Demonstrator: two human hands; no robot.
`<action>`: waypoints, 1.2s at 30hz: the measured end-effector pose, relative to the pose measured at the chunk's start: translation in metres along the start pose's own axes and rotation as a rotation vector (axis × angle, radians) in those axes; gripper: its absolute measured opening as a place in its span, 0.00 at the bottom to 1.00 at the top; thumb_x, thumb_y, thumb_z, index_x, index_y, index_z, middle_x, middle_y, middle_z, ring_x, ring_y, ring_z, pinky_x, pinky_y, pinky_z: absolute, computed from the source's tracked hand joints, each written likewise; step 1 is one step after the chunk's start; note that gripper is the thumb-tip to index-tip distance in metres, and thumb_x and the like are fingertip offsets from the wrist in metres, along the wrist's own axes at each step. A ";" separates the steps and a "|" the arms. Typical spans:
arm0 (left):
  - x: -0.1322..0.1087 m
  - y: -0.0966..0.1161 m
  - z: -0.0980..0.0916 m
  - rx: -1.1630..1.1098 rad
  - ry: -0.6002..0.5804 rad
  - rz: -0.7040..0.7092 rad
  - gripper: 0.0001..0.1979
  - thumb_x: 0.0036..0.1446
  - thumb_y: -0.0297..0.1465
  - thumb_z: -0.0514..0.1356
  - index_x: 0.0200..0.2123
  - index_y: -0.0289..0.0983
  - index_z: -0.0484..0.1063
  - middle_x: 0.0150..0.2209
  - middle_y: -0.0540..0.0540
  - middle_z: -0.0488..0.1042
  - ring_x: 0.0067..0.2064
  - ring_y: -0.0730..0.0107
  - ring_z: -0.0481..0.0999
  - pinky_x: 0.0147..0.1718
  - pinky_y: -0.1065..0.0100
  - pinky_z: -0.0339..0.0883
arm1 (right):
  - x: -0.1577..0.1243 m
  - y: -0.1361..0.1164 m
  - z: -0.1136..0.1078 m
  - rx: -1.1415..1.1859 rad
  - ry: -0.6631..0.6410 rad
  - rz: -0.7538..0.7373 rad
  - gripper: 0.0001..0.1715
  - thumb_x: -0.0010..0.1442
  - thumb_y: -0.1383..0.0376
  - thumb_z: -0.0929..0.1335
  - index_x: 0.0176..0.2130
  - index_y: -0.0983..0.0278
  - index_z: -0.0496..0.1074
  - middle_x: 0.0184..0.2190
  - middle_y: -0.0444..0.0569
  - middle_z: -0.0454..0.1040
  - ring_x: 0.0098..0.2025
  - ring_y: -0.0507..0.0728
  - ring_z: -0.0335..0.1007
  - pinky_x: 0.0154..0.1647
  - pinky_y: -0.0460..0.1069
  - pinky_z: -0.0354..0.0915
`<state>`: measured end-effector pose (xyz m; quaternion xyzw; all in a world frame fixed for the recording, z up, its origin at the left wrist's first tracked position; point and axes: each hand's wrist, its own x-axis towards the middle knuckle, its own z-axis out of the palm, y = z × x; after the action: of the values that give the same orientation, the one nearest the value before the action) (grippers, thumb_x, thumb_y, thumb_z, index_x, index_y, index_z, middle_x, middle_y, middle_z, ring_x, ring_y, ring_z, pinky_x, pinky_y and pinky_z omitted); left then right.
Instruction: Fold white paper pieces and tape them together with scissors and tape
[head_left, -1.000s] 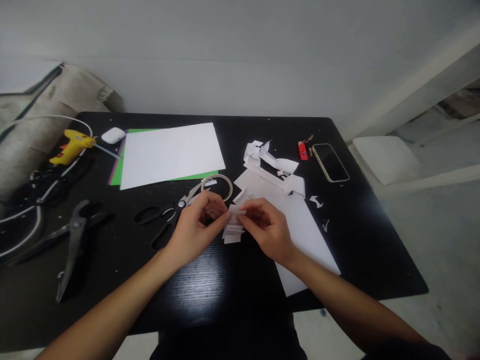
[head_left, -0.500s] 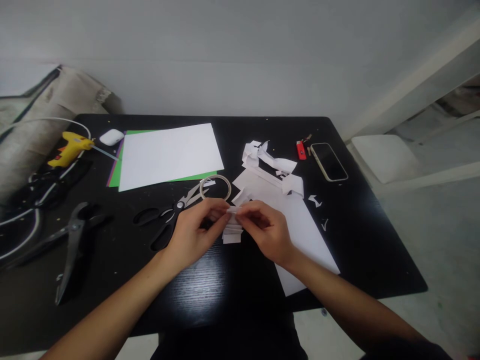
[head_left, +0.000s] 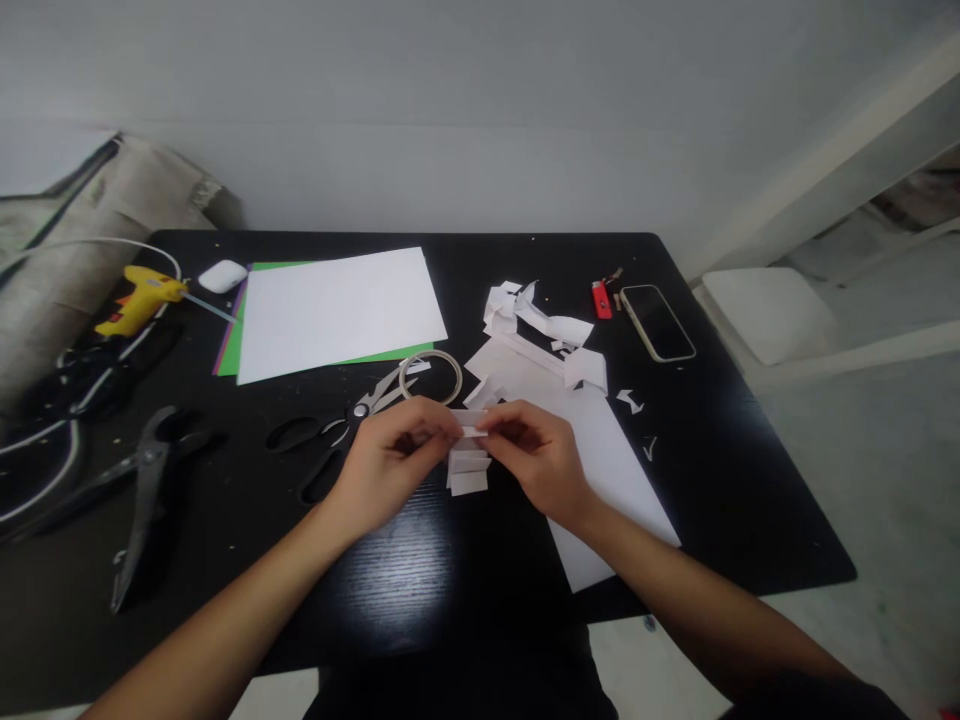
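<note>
the left hand [head_left: 390, 458] and the right hand [head_left: 546, 458] both pinch a folded white paper strip [head_left: 469, 480] over the tabletop [head_left: 735, 490], between its front and back edges. a phone [head_left: 660, 324] lies near the right edge.

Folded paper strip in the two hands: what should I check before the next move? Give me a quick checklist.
1. Left hand has hold of the folded paper: ok, pinched between thumb and fingers.
2. Right hand has hold too: ok, pinching the opposite side.
3. Folds even all along: cannot tell, the fingers cover part of the paper.
4. Scissors well clear of the left hand: not ok, they lie right by it, partly hidden; whether they touch is unclear.
5. Glue gun away from both hands: ok, it is well off to the left.
6. Phone away from both hands: ok, it lies apart at the right.
</note>
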<state>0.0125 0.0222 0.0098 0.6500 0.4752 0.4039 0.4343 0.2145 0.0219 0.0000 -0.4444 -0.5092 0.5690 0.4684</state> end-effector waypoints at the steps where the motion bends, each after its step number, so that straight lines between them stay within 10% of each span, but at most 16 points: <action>1: 0.000 0.001 0.000 -0.024 -0.002 -0.019 0.04 0.62 0.29 0.64 0.35 0.40 0.80 0.36 0.47 0.81 0.37 0.66 0.79 0.33 0.68 0.71 | 0.000 -0.001 -0.001 0.003 -0.002 0.011 0.02 0.57 0.65 0.76 0.35 0.58 0.82 0.34 0.46 0.82 0.39 0.59 0.79 0.45 0.55 0.76; 36: -0.001 -0.005 0.007 -0.096 0.110 -0.016 0.10 0.61 0.29 0.68 0.44 0.39 0.72 0.30 0.53 0.79 0.30 0.74 0.80 0.31 0.73 0.76 | 0.001 0.003 0.002 0.086 0.037 0.054 0.18 0.56 0.63 0.80 0.46 0.58 0.79 0.35 0.44 0.83 0.40 0.56 0.83 0.45 0.51 0.79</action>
<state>0.0179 0.0208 0.0025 0.6013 0.4835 0.4580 0.4414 0.2124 0.0225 -0.0025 -0.4479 -0.4636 0.5944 0.4809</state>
